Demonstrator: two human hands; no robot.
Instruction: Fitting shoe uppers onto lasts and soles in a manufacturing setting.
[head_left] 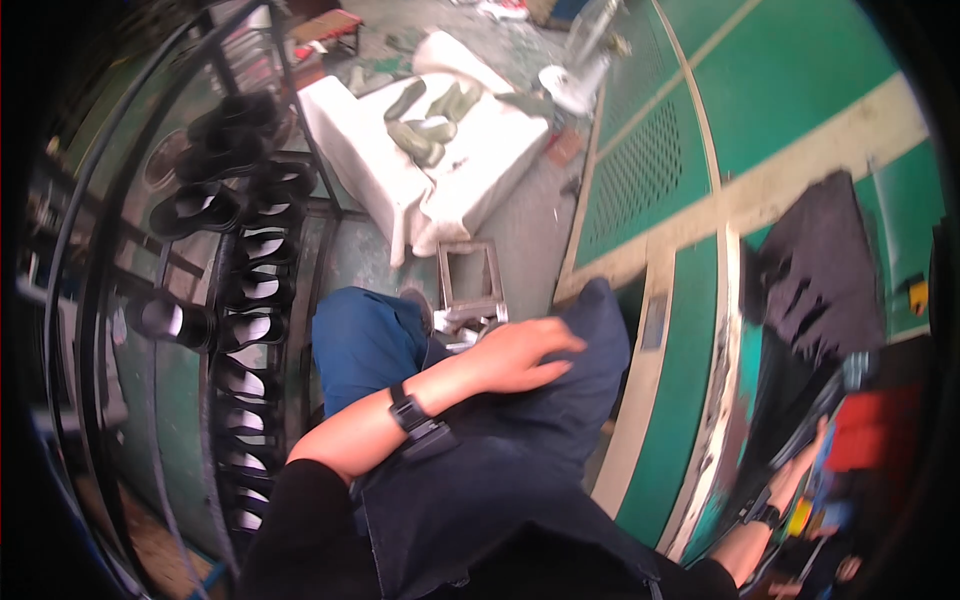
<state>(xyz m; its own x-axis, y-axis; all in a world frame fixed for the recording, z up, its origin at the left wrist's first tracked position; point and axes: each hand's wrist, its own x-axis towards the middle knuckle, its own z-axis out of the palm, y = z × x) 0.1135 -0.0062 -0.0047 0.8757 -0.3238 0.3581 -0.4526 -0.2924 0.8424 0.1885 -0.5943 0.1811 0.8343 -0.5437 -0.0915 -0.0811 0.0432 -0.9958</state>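
My left hand (530, 356) lies across my lap with its fingers apart and nothing in them, over the dark blue apron (480, 480) on my thighs. A black band with a small box sits on that wrist. At the far right, my right hand (797, 466) reaches out beside the green bench, its fingers partly hidden behind a dark item (808, 425) that it seems to grip. Blur and shadow hide what kind of thing this is. Just beyond it, a dark, creased cloth (825, 270) lies on the green surface.
A black metal rack (90, 300) on the left carries several black shoes (255, 328). Ahead stands a cloth-covered table (350, 150) with several olive-green pieces (415, 140). A small square frame stool (490, 275) and a white fan (570, 90) stand on the floor. Red bins (860, 430) are at right.
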